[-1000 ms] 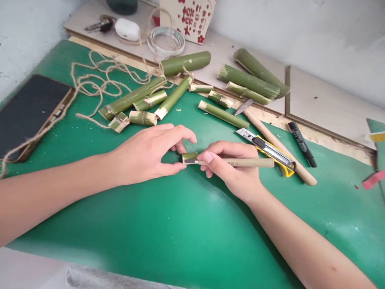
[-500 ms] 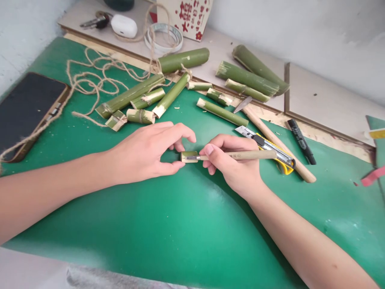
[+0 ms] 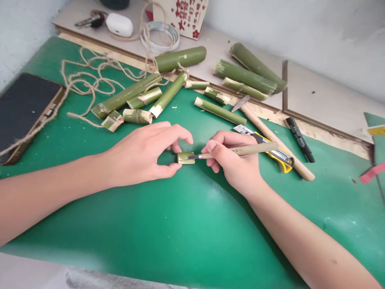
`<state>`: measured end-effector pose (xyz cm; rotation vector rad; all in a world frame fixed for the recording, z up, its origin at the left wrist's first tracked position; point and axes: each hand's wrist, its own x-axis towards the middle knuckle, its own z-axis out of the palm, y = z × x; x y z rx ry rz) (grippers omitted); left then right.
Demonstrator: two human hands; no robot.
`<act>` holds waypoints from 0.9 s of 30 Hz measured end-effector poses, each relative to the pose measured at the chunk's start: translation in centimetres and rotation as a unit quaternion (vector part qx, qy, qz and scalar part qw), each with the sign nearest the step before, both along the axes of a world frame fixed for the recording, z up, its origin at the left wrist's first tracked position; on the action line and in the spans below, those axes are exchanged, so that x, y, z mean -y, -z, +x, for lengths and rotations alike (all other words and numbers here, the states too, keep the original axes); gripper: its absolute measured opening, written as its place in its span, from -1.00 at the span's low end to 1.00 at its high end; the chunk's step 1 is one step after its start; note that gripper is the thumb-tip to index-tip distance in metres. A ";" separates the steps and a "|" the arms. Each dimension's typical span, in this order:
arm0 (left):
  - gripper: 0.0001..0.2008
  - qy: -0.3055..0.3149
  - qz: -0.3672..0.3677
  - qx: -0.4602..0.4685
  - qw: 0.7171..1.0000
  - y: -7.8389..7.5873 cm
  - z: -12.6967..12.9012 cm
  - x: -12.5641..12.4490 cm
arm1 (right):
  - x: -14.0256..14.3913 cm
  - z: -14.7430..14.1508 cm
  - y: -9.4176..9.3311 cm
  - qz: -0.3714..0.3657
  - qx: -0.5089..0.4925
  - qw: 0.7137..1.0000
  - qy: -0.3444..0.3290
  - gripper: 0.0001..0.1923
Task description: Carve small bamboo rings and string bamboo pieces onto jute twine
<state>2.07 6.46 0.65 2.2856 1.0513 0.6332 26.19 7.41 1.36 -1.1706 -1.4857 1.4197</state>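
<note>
A short green bamboo piece [image 3: 185, 157] lies on the green cutting mat [image 3: 168, 224]. My left hand [image 3: 147, 154] pinches its left end between thumb and fingers and holds it down. My right hand [image 3: 234, 166] grips a carving knife with a pale wooden handle [image 3: 249, 150] like a pen. The knife's small metal blade touches the top right of the bamboo piece.
Several cut bamboo lengths [image 3: 168, 94] and loose twine [image 3: 87, 76] lie at the back of the mat. A yellow utility knife [image 3: 275, 154], a long wooden-handled tool [image 3: 270, 138] and a black marker [image 3: 299, 138] lie right of my hand. A phone [image 3: 22, 108] rests at the left edge.
The knife handle has tilted upward and the blade has drawn back to the right along the bamboo piece. My left hand stays in place.
</note>
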 end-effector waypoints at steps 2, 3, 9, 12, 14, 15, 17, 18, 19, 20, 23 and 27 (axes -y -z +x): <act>-0.55 0.002 0.006 0.004 1.000 0.0 0.0 0.0 | -0.1 0.3 0.3 -0.003 -0.003 1.000 -0.008 -0.70; -0.56 0.002 0.010 0.006 1.000 0.1 0.0 0.0 | -0.1 0.4 0.4 -0.003 -0.007 1.000 -0.011 -0.70; -0.60 0.010 0.027 0.023 0.999 0.1 -0.1 0.0 | 0.0 0.4 0.6 0.003 -0.019 1.000 -0.018 -0.68; -0.61 0.014 0.033 0.026 0.999 0.1 0.0 0.1 | 0.0 0.2 0.2 0.006 -0.006 1.000 -0.024 -0.65; -0.60 0.014 0.034 0.026 0.999 0.0 0.0 0.1 | 0.1 0.2 -0.1 0.007 0.002 1.000 -0.030 -0.63; -0.60 0.013 0.034 0.026 0.999 0.0 0.0 0.1 | 0.1 0.1 -0.1 0.008 0.005 0.999 -0.032 -0.63; -0.61 0.008 0.037 0.027 0.999 0.0 0.0 0.1 | 0.1 0.1 -0.2 0.006 0.007 0.999 -0.035 -0.63; -0.61 0.006 0.040 0.028 0.999 -0.1 0.0 0.1 | 0.1 0.1 -0.2 0.004 0.008 0.999 -0.036 -0.63; -0.61 0.005 0.044 0.029 0.999 -0.1 0.0 0.1 | 0.1 0.1 -0.2 0.002 0.009 0.999 -0.036 -0.63; -0.62 0.004 0.047 0.029 0.998 -0.1 0.0 0.1 | 0.1 0.1 -0.1 0.001 0.011 0.999 -0.036 -0.63; -0.63 0.004 0.048 0.027 0.998 -0.2 0.0 0.1 | 0.1 0.1 0.0 0.004 0.007 1.000 -0.024 -0.62; -0.65 0.002 0.046 0.030 0.998 -0.3 0.0 0.1 | 0.1 0.1 0.0 0.007 -0.003 1.000 -0.010 -0.62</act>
